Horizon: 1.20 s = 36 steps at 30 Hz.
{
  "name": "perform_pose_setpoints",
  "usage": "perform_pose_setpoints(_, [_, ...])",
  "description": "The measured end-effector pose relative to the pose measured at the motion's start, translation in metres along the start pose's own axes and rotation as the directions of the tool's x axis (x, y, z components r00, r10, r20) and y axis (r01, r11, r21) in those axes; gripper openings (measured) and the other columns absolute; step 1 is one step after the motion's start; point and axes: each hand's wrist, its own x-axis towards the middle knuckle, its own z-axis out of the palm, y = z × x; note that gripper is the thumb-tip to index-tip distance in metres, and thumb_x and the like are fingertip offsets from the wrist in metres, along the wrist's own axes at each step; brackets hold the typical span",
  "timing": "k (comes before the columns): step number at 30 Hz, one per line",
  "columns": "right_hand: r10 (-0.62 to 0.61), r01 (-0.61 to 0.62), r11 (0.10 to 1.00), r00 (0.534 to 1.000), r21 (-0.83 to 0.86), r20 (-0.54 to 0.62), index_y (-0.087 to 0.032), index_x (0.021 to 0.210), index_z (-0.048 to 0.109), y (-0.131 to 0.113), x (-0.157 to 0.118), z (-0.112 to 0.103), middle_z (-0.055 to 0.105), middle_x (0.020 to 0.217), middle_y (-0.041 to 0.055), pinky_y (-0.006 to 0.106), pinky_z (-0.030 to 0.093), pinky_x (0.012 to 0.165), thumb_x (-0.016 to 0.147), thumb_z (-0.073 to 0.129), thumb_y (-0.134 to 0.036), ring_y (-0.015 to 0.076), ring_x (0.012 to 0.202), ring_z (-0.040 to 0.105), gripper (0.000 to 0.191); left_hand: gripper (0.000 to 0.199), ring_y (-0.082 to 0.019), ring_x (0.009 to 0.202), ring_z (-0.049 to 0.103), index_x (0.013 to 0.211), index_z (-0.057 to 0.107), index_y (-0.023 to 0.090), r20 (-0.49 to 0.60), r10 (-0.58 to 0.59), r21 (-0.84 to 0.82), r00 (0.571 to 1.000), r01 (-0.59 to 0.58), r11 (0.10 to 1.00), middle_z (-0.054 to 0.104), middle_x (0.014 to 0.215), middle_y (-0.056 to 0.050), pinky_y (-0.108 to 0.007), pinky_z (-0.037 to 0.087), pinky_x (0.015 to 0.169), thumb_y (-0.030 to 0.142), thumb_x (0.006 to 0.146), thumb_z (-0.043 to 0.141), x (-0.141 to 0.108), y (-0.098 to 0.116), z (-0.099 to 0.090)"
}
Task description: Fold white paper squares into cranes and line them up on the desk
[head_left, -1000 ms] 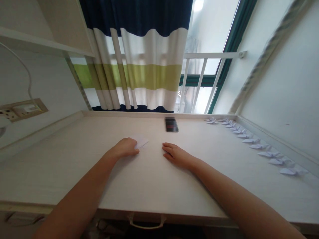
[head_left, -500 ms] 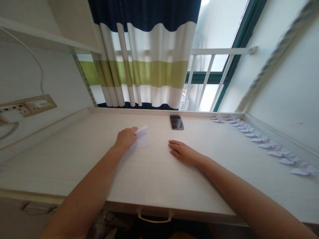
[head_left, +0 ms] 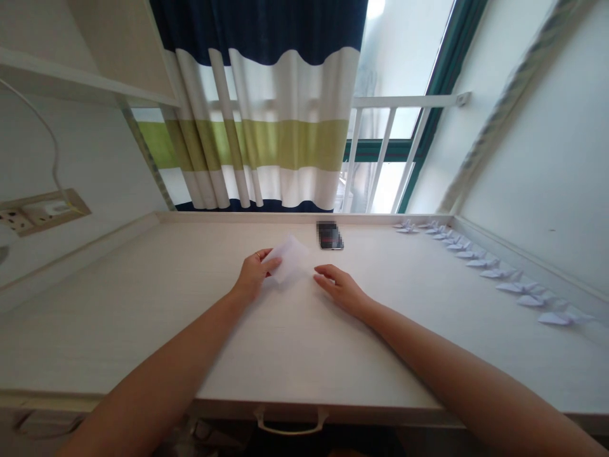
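Observation:
A white sheet of paper (head_left: 291,259) is pinched between the thumb and fingers of my left hand (head_left: 255,273), slightly raised over the white desk (head_left: 285,343). To its right, my right hand (head_left: 339,287) hovers at or just over the desk top, holding nothing, with thumb and fingers apart and pointing at the paper. A small gap separates its fingertips from the sheet. Several folded white paper cranes (head_left: 492,273) form a row along the desk's right side.
Behind the hands lies a dark, pixelated phone-like object (head_left: 330,235). A wall socket (head_left: 45,212) with a white cable is at the left. A striped curtain (head_left: 285,143) and a white railing (head_left: 404,101) stand beyond the desk. A drawer handle (head_left: 291,431) juts from the front.
My left hand has lifted the paper and carried it rightward, closer to my right hand. The right hand's thumb and fingers have parted. The view has shifted slightly to the right.

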Motion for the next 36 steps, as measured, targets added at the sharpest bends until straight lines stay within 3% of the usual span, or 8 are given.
perform_pose_setpoints(4, [0.080,-0.078,0.954,0.997,0.290,0.004,-0.014,0.099,0.054,-0.010,0.001,0.011,0.061,0.098,0.0093,0.032,0.046,0.076,0.079,0.044,-0.044,0.0174,0.087,0.059,0.038,0.043,-0.014,0.066,0.057,0.093,0.056,0.011,0.093,-0.021,-0.126,0.995,0.032,0.991,0.063,0.084,-0.007,-0.029,0.047,0.064,0.034,0.058,0.064,-0.013,0.001,0.024])
perform_pose_setpoints(9, [0.161,-0.108,0.876,0.984,0.471,-0.072,-0.012,0.083,0.057,-0.010,0.001,0.007,0.063,0.080,0.0065,0.030,0.047,0.069,0.071,0.054,-0.040,0.0138,0.069,0.059,0.031,0.037,-0.015,0.065,0.056,0.085,0.059,0.011,0.219,-0.027,-0.175,0.975,0.066,0.982,0.062,0.076,-0.006,-0.029,0.047,0.062,0.041,0.063,0.060,-0.026,0.003,0.044])
perform_pose_setpoints(12, [0.218,-0.127,0.852,0.968,0.509,-0.125,-0.011,0.075,0.058,-0.005,0.001,-0.005,0.062,0.069,0.0038,0.028,0.046,0.062,0.068,0.056,-0.035,0.0109,0.058,0.056,0.025,0.034,-0.013,0.067,0.056,0.079,0.060,0.012,0.198,-0.015,-0.192,0.980,0.053,0.980,0.061,0.074,-0.003,-0.026,0.047,0.064,0.043,0.064,0.059,-0.026,0.006,0.043])
perform_pose_setpoints(18, [0.250,-0.178,0.832,0.966,0.526,-0.069,-0.010,0.062,0.060,-0.004,-0.003,-0.025,0.060,0.056,0.0012,0.026,0.043,0.054,0.061,0.065,-0.028,0.0100,0.051,0.052,0.019,0.032,-0.011,0.055,0.054,0.077,0.063,0.012,0.254,-0.062,-0.144,0.965,0.102,0.984,0.062,0.064,-0.002,-0.021,0.042,0.052,0.035,0.056,0.069,-0.015,0.019,0.046])
perform_pose_setpoints(23, [0.222,-0.173,0.829,0.975,0.531,-0.029,-0.013,0.079,0.063,-0.007,-0.005,-0.038,0.063,0.065,0.0010,0.026,0.043,0.054,0.062,0.066,-0.033,0.0116,0.056,0.055,0.027,0.036,-0.013,0.058,0.057,0.079,0.062,0.012,0.262,-0.040,-0.194,0.964,0.093,0.977,0.065,0.066,-0.003,-0.024,0.044,0.056,0.037,0.055,0.070,-0.014,0.016,0.063])
perform_pose_setpoints(25, [0.211,-0.188,0.826,0.977,0.532,0.018,-0.014,0.086,0.063,-0.006,-0.006,-0.040,0.064,0.068,0.0016,0.026,0.043,0.053,0.061,0.067,-0.033,0.0126,0.057,0.056,0.031,0.037,-0.014,0.060,0.058,0.080,0.062,0.013,0.282,-0.036,-0.220,0.959,0.101,0.970,0.065,0.068,-0.003,-0.025,0.045,0.058,0.040,0.056,0.069,-0.017,0.011,0.067])
perform_pose_setpoints(31, [0.224,-0.273,0.720,0.962,0.638,0.159,-0.011,0.079,0.065,0.000,-0.010,-0.035,0.066,0.073,0.0050,0.033,0.046,0.068,0.059,0.070,-0.028,0.0171,0.068,0.059,0.027,0.027,-0.012,0.058,0.057,0.080,0.061,0.014,0.419,-0.099,-0.233,0.903,0.212,0.949,0.062,0.061,-0.001,-0.023,0.044,0.057,0.033,0.062,0.067,-0.024,-0.002,0.060])
perform_pose_setpoints(36, [0.277,-0.333,0.664,0.941,0.669,0.194,-0.010,0.077,0.067,0.001,-0.009,-0.034,0.064,0.063,0.0043,0.031,0.047,0.052,0.059,0.070,-0.030,0.0151,0.054,0.057,0.027,0.025,-0.011,0.058,0.057,0.084,0.060,0.014,0.418,-0.132,-0.265,0.899,0.259,0.929,0.062,0.063,-0.001,-0.022,0.047,0.058,0.030,0.065,0.065,-0.024,0.001,0.053])
